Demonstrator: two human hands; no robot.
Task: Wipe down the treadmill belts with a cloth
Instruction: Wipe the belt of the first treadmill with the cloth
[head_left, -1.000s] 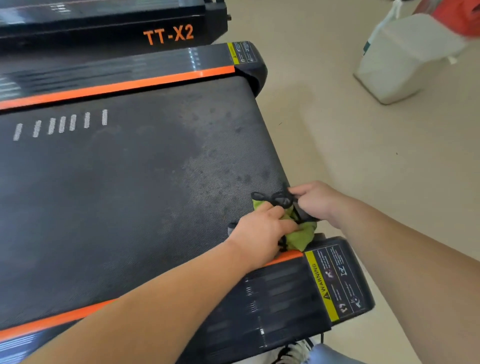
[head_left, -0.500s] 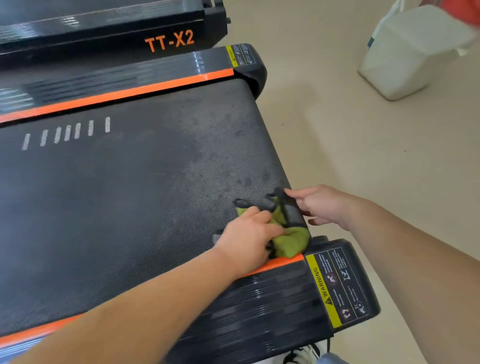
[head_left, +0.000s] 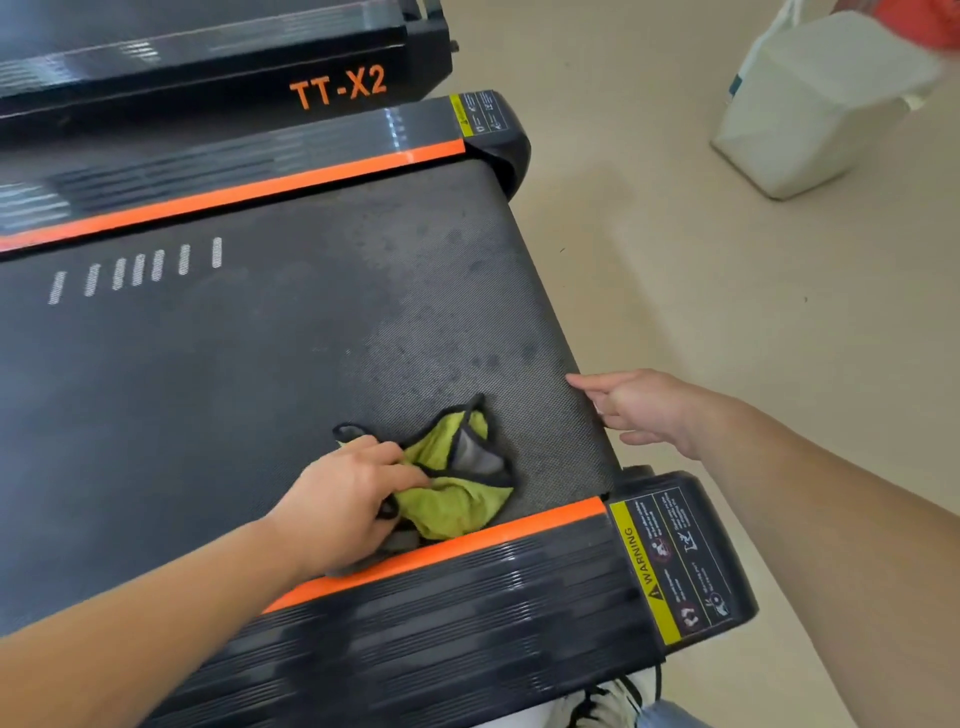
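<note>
A dark treadmill belt (head_left: 260, 364) fills the left and middle of the view, with damp-looking spots near its rear end. A crumpled yellow-green cloth (head_left: 457, 483) with black trim lies on the belt by the near orange side strip. My left hand (head_left: 348, 499) grips the cloth's left part, fingers curled into it. My right hand (head_left: 639, 405) hovers at the belt's rear edge, to the right of the cloth and apart from it, forefinger stretched out and holding nothing.
Black side rails with orange strips (head_left: 447, 551) run along both sides of the belt. A second treadmill marked TT-X2 (head_left: 337, 91) stands behind. A white bag (head_left: 810, 104) sits on the beige floor at upper right. A shoe (head_left: 608, 701) shows at the bottom.
My right hand has let go of the cloth and moved right to the belt's end. My left hand has dragged the cloth leftward along the belt.
</note>
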